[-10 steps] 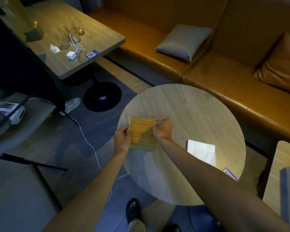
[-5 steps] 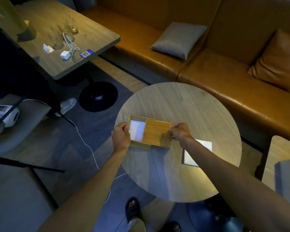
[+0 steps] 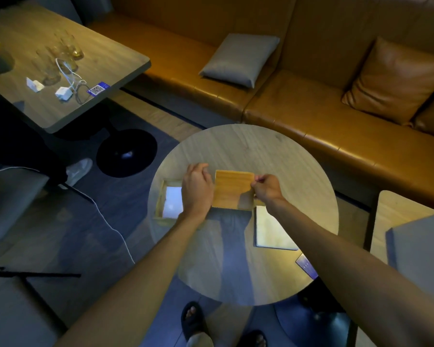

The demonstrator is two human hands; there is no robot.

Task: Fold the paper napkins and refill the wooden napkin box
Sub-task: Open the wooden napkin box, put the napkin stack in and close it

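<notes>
The wooden napkin box (image 3: 161, 200) sits at the left edge of the round table (image 3: 261, 151), with white napkins (image 3: 173, 202) showing inside. Its flat wooden lid (image 3: 232, 190) is off the box and lies to the right of it. My right hand (image 3: 267, 190) pinches the lid's right edge. My left hand (image 3: 197, 190) rests over the box's right side and touches the lid's left edge. A stack of white paper napkins (image 3: 272, 230) lies on the table under my right forearm.
A blue QR card (image 3: 306, 266) sits at the table's near right edge. A tan leather sofa (image 3: 298, 106) with cushions runs behind. A second table (image 3: 60, 71) with glasses and a charger stands at the left. A white cable (image 3: 115, 234) crosses the floor.
The lid slid rightward fully off the box, which now shows its napkins. My right hand went right with the lid; my left hand moved from the box's left edge to the lid's left edge.
</notes>
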